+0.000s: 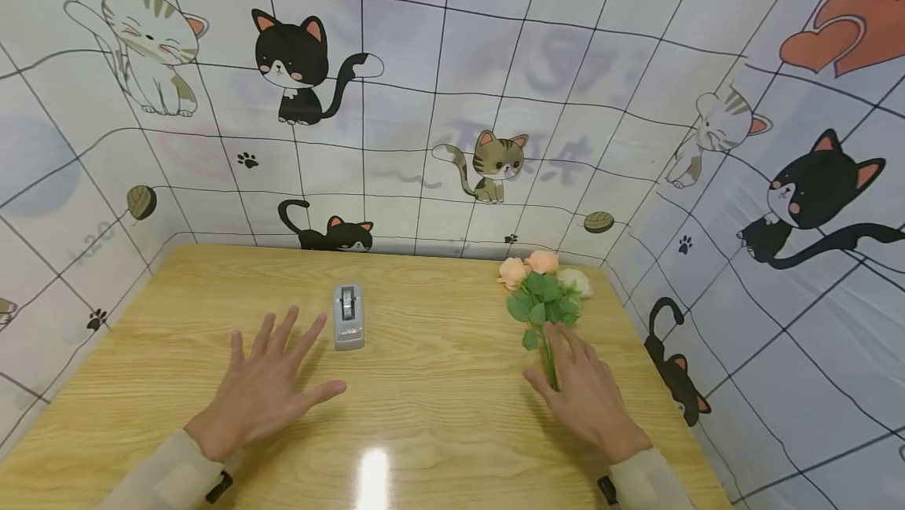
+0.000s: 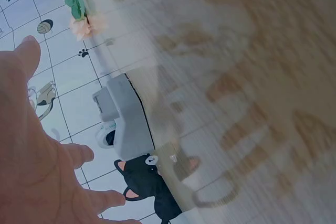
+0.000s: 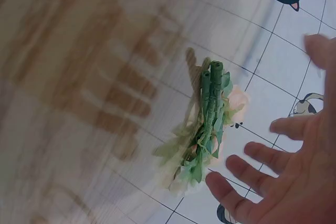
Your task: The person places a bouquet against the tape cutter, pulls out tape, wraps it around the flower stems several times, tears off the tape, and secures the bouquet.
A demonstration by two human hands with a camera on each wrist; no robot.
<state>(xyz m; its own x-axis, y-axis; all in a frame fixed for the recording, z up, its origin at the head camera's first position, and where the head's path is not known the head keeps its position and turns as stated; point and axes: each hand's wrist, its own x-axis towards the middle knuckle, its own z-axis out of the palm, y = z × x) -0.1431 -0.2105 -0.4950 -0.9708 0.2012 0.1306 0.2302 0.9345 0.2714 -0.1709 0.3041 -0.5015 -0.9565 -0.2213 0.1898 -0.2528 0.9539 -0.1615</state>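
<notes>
- Three rose-like blossoms, two peach and one creamy white, form a leafy green bunch of flowers [image 1: 544, 302] lying toward the far right of the table, heads pointing away from you, stems toward you.
- Your right hand [image 1: 583, 392] reaches over the stems, palm down, its fingers straight and gripping nothing; from your head view it partly covers the stems, while the right wrist view shows its fingers apart from them.
- A grey desktop tape dispenser [image 1: 349, 321] stands left of the middle, well apart from the flowers, its roll at the far end.
- Your left hand [image 1: 263, 384] is just beside the dispenser on its left, palm down, fingers and thumb spread wide, gripping nothing.
- Beneath both hands is a pale wood-grain table [image 1: 438, 353], with a bright patch of reflected light near you.
- Your light sleeves [image 1: 166, 475] enter from the lower corners, a dark strap [image 1: 219, 486] showing at each wrist.
- Around the table hangs a white grid-patterned sheet [image 1: 410, 54] printed with cartoon cats, paw prints, yarn balls and orange hearts.
</notes>
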